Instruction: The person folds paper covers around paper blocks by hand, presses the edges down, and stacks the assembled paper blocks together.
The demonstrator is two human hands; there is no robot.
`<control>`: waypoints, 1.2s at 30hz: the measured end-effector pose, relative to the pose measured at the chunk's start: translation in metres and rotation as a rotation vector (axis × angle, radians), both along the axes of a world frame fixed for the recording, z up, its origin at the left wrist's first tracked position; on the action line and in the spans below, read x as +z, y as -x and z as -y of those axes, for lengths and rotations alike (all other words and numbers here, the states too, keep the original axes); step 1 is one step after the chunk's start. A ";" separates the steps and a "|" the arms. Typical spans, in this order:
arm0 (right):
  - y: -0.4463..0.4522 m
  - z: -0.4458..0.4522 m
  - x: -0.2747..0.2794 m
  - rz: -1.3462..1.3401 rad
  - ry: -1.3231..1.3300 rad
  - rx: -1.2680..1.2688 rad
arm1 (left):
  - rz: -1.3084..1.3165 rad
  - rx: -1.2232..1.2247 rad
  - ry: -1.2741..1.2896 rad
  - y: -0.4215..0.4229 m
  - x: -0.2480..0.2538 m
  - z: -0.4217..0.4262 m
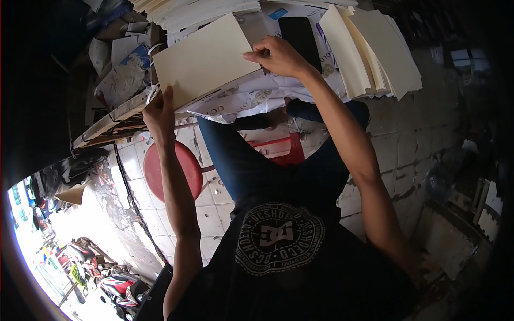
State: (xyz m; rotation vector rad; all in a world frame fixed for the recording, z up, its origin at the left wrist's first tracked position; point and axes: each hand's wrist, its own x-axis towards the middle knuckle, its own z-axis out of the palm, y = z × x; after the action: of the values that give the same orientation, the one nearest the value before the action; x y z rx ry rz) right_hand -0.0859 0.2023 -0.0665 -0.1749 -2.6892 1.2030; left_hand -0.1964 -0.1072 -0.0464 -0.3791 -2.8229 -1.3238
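A large cream sheet of stiff paper (pixel 203 59) lies at a slant on the table's printed white covering. My left hand (pixel 159 112) is closed on its near left corner, with the thumb on top and the fingers hidden. At the right edge, my right hand (pixel 278 56) has its thumb and fingers pinched together on the sheet. Whether more than one sheet is in my hands, I cannot tell. Just beyond my right hand lies a black phone (pixel 301 40).
Folded cream sheets (pixel 369 51) stand in a pile to the right, and another paper stack (pixel 198 10) lies at the back. Scraps (pixel 126 69) fill the left side by a wooden edge (pixel 115 120). A red stool (pixel 172 171) stands below on the tiled floor.
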 end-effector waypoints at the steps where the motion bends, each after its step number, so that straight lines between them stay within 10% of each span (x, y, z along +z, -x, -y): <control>1: 0.000 0.000 0.000 -0.005 -0.004 -0.001 | 0.008 -0.005 0.010 0.001 -0.001 0.001; 36: -0.013 0.011 0.004 -0.268 -0.280 -0.072 | 0.020 0.059 0.074 -0.008 0.013 -0.006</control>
State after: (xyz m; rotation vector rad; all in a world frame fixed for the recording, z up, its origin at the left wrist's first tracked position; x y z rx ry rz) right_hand -0.0731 0.1910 -0.0625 -0.0628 -2.5534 0.7574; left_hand -0.1882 -0.1011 -0.0336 -0.2818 -2.8819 -1.2218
